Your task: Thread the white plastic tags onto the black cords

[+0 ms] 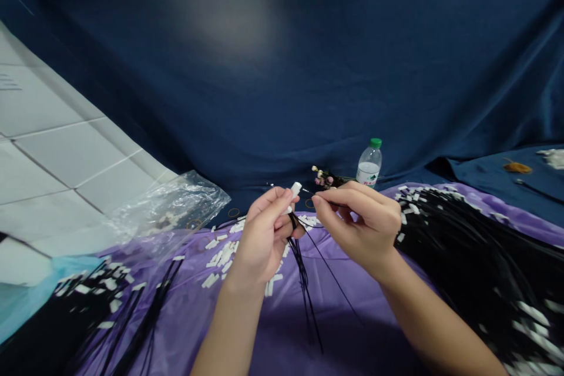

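Centre frame: your left hand (268,232) pinches a white rectangular tab (296,190), right hand (365,217) a thin black cord (311,193) (seemingly unjoined).

White piece (296,188) in left fingers (281,202) (cord (310,192) opposite)

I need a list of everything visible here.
bottle: one, clear, green-capped, back
flowers: several, pink and cream, back
plastic bag: one, transparent, left
cord heaps: two, black with white ends, left and right
loose pieces: many, white, centre
cloth: one, purple, underneath
curtain: one, dark blue, behind
tiles: several, white, left
sheet: one, light blue, left
rubber bands: several, tan, back
bundle: one, white, right
separate cord: one, black, right
held piece: one, white, centre
held cords: several, black, centre
left hand: one, bare, centre
right hand: one, bare, centre-right
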The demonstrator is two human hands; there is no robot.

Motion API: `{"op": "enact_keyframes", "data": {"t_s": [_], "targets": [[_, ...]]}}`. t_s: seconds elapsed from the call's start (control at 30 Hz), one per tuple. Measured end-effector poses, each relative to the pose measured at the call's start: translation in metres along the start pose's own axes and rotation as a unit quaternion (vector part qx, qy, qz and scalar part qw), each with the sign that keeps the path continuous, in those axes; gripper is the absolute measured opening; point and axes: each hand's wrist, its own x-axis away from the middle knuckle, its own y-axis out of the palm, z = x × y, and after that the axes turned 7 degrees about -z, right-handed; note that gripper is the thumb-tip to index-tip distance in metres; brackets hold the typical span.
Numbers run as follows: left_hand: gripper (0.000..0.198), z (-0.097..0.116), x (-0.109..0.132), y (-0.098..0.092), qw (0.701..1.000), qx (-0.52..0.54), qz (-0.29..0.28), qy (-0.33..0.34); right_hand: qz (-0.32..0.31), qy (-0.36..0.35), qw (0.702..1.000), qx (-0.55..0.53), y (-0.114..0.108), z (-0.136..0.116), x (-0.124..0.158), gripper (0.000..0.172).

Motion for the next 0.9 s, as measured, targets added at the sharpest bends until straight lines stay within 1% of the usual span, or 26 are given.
{"op": "enact_keyframes", "data": {"t_s": [0.27,0.6,0.9], "targets": [[0.018,-0.0004,0.0007,0.0009,1.000,-0.017,-0.007,0.005,-0.004,0.009,1.000,0.011,-0.0001,-0.0010,-0.0006,0.011],[0.018,0.0037,0.0045,0.0030,0.996,-0.055,-0.068,-0.020,-0.016,0.011,1.000,-0.001,-0.0013,-0.0016,-0.0007,0.010],[0.015,0.0035,0.0035,0.0026,0.996,-0.046,-0.077,-0.019,-0.017,0.010,1.000,-0.011,-0.0022,-0.0028,-0.0029,0.010]]}}
